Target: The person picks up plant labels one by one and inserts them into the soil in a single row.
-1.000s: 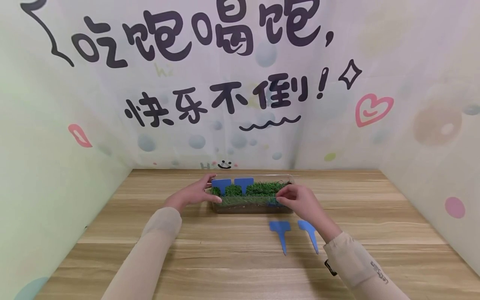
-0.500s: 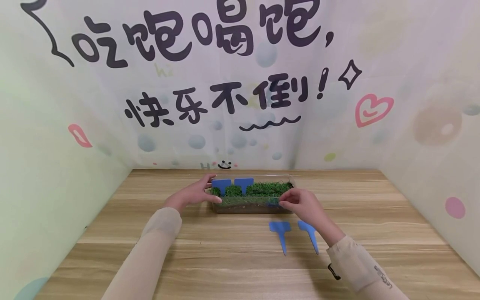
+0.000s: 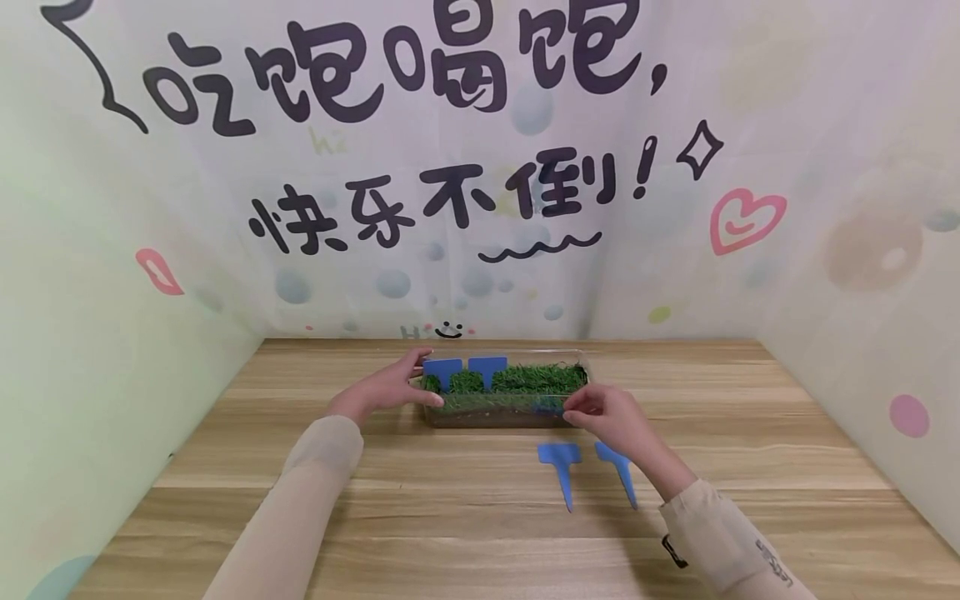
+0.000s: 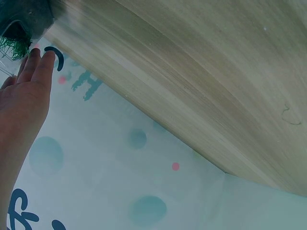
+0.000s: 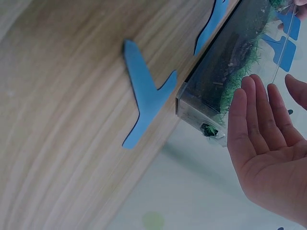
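A clear box point(image 3: 495, 421) holds dark soil topped with green grass point(image 3: 540, 379). Two blue T-shaped plant labels point(image 3: 442, 367) point(image 3: 488, 364) stand upright in its left half. My left hand point(image 3: 386, 387) grips the box's left end, thumb at the front wall and fingers toward the back. By the front right corner of the box is my right hand point(image 3: 611, 421); in the right wrist view its fingers are fairly straight, the thumb is apart, and nothing shows between them. Two more blue labels point(image 3: 562, 471) point(image 3: 618, 471) lie flat before the box, points toward me.
The wood-grain table point(image 3: 420, 517) extends on both sides of the box. A printed cloth backdrop point(image 3: 465, 283) with lettering rises behind the table's back edge, and pale walls point(image 3: 862, 275) flank it. A bluish patch shows through the box's front wall, perhaps a reflection.
My right hand has drawn slightly to the right and toward me, off the grass to the box's front right corner. The left hand, box and labels have stayed in place.
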Demonstrator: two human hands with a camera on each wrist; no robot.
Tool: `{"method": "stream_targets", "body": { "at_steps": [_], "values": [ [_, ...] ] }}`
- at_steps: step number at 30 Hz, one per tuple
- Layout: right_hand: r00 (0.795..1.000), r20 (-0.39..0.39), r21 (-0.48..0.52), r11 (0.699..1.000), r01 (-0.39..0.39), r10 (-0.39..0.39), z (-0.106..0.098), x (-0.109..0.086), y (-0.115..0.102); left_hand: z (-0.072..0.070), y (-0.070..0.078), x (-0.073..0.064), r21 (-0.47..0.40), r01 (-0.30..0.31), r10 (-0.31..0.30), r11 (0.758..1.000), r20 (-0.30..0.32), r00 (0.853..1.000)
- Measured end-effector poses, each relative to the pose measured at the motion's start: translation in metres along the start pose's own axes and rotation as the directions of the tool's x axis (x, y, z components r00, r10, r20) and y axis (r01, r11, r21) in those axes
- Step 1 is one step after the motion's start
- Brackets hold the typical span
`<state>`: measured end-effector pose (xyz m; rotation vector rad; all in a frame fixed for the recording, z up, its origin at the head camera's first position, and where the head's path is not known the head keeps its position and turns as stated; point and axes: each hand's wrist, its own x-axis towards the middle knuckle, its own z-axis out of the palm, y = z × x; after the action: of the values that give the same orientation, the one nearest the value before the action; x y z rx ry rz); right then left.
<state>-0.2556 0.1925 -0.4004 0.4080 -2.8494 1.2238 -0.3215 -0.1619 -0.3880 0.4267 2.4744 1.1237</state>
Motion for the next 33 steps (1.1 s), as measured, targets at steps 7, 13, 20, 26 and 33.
{"method": "stream_targets", "body": {
  "at_steps": [7,13,20,26,33],
  "values": [
    [1.000,0.017,-0.013,1.000,0.000,0.000,-0.001,-0.003,0.004,0.000,0.000,0.000,-0.006,-0.004,0.004,1.000,0.002,1.000],
    [0.999,0.036,-0.008,1.000,-0.009,0.010,-0.002,-0.005,0.006,0.000,-0.001,0.001,-0.005,-0.005,0.005,1.000,0.003,1.000],
    [0.998,0.051,-0.026,0.999,-0.020,0.021,-0.002,-0.008,0.006,0.000,0.001,-0.001,-0.004,-0.002,0.002,1.000,0.003,1.000],
    [0.998,0.057,-0.026,0.999,-0.033,0.034,-0.001,-0.011,0.007,0.000,0.001,-0.002,-0.003,-0.012,0.012,1.000,0.003,1.000],
    [0.997,0.072,-0.010,1.000,-0.029,0.030,0.001,-0.013,0.008,0.000,0.001,-0.001,0.000,-0.015,0.015,1.000,0.006,1.000]
  ]
}}
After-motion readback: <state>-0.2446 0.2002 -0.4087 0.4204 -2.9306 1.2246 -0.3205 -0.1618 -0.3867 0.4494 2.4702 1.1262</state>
